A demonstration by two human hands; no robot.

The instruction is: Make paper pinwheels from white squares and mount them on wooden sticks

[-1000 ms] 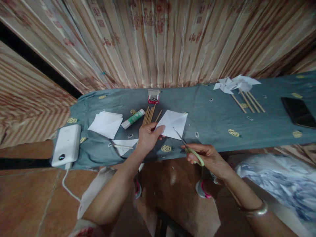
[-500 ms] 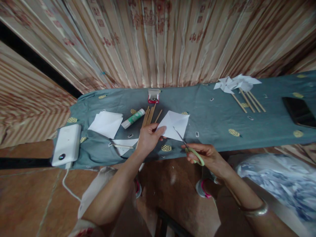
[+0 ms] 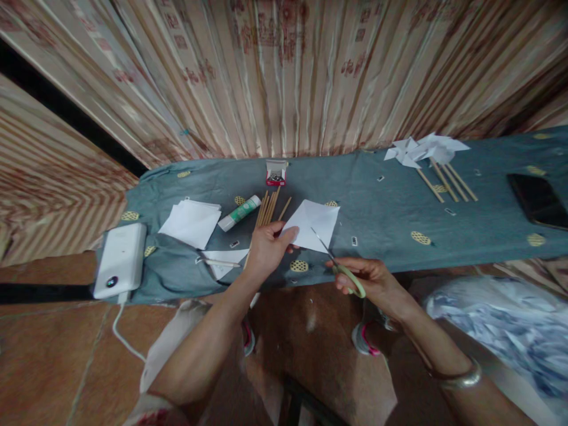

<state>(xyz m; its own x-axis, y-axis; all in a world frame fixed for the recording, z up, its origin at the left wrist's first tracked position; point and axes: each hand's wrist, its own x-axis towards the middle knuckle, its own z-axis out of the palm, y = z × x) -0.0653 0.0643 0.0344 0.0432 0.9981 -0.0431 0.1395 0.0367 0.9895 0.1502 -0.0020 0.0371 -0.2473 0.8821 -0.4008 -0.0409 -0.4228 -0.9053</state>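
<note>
My left hand (image 3: 268, 247) pinches the left corner of a white square of paper (image 3: 313, 222), thumb on top. In my right hand (image 3: 370, 281) is a pair of scissors with light green handles (image 3: 355, 284). Their blades reach in from the paper's lower right side, with the tip near its middle. Just beyond my left hand lies a bundle of thin wooden sticks (image 3: 266, 208), its near ends hidden behind the hand. A glue stick (image 3: 240, 213) with a green label rests left of the bundle.
White paper sheets (image 3: 191, 223) lie at the left, with a pencil (image 3: 220, 262) on another piece nearer me. At the back stands a small red box of metal pins (image 3: 276, 173). Paper pinwheels (image 3: 426, 149) on sticks, a black phone (image 3: 539, 200) and a white power bank (image 3: 119, 260) flank the cloth.
The scissor handles have shifted very slightly to the left, their lower loop closer in. My left hand and the paper look almost unmoved.
</note>
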